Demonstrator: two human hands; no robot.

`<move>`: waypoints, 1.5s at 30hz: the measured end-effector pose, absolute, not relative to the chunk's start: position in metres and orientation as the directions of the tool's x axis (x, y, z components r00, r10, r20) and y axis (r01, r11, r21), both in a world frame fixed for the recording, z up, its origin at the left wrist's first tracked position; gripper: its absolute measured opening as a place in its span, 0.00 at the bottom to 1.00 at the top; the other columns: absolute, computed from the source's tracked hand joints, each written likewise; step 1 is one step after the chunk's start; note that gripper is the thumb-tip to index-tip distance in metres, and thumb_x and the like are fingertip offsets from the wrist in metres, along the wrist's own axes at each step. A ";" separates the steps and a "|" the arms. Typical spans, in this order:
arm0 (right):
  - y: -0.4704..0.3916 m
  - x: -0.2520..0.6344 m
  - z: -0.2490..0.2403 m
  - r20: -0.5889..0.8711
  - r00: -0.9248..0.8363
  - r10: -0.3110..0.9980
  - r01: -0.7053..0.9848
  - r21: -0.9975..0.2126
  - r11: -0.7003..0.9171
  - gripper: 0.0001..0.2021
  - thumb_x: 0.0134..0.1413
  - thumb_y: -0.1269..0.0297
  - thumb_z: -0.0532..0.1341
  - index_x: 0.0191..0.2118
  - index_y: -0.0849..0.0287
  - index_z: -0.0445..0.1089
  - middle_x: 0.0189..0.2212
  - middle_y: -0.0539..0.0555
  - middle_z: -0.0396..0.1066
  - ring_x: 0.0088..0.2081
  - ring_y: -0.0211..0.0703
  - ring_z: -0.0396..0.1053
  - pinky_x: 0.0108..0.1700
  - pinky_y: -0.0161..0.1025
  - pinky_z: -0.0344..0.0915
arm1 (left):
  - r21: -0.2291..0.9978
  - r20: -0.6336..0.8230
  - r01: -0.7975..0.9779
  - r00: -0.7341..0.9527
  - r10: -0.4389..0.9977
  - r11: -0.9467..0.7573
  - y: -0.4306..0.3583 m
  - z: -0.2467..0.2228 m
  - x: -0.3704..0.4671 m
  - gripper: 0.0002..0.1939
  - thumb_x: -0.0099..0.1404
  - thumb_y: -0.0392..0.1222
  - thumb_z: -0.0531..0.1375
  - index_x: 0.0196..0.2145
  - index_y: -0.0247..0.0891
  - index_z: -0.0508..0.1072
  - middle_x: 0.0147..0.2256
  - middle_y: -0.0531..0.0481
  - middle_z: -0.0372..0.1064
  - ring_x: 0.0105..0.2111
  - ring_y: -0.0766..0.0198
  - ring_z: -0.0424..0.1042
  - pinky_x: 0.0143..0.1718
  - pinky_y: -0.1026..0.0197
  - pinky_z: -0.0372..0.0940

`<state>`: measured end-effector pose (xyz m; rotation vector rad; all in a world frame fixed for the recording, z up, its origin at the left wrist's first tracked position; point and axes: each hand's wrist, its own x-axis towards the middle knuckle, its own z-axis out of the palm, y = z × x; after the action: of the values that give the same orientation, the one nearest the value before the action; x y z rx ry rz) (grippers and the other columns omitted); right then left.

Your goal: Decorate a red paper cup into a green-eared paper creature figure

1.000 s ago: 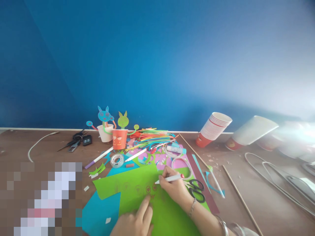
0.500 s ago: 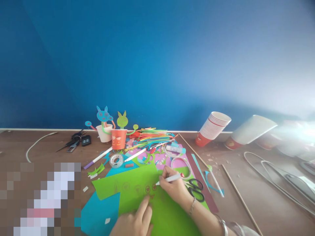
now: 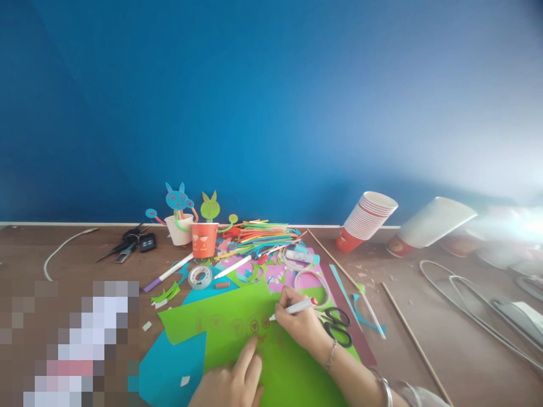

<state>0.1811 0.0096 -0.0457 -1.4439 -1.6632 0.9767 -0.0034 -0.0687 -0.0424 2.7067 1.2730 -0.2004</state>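
A green sheet of paper (image 3: 305, 373) lies over a blue sheet (image 3: 173, 367), with small circles and a mouth drawn on it in red. My right hand (image 3: 299, 319) grips a white marker (image 3: 299, 306), its tip touching the paper beside the right drawn circle. Just below the drawn circles, my left hand (image 3: 235, 379) rests on the green sheet with its index finger stretched out. Black-handled scissors (image 3: 337, 327) lie to the right of my right hand, partly behind it.
Behind the paper are a tape roll (image 3: 200, 277), colourful pipe cleaners (image 3: 267, 237) and two cups with paper figures, one red (image 3: 204, 242). Stacked cups (image 3: 367, 220) lean at the back right. A wooden stick (image 3: 416, 342) and a cable (image 3: 479, 314) lie further right.
Hardly anything differs. The marker in my right hand has shifted very slightly, and my left hand stays in place.
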 end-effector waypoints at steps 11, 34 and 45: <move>0.011 0.182 -0.043 -0.007 -0.023 1.000 0.236 -0.972 -0.001 0.11 0.45 0.62 0.56 0.20 0.54 0.52 0.12 0.42 0.53 0.17 0.33 0.50 0.21 0.32 0.50 | 0.083 -0.138 0.783 0.622 0.771 -0.616 -0.072 -0.051 -0.005 0.18 0.64 0.36 0.57 0.52 0.36 0.68 0.57 0.38 0.64 0.24 0.62 0.77 0.22 0.63 0.72; 0.011 0.182 -0.029 -0.047 0.021 0.999 0.035 -0.998 -0.048 0.18 0.46 0.50 0.62 0.22 0.55 0.56 0.11 0.42 0.56 0.15 0.31 0.49 0.19 0.31 0.46 | 0.035 -0.048 0.870 0.493 0.868 -0.492 -0.073 -0.031 -0.006 0.20 0.66 0.34 0.54 0.56 0.32 0.66 0.56 0.34 0.64 0.32 0.59 0.78 0.27 0.64 0.73; 0.005 0.149 -0.045 -0.026 -0.076 0.997 0.348 -0.938 0.002 0.12 0.45 0.62 0.57 0.19 0.55 0.53 0.13 0.43 0.56 0.17 0.32 0.51 0.20 0.31 0.50 | 0.016 -0.127 0.882 0.469 0.874 -0.471 -0.072 -0.038 -0.004 0.21 0.65 0.35 0.55 0.56 0.27 0.66 0.56 0.26 0.61 0.29 0.57 0.77 0.26 0.60 0.73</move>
<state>0.1490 0.0045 -0.0451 -1.4383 -1.5232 1.0887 -0.0037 -0.0722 -0.0384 2.6234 1.5711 -0.1547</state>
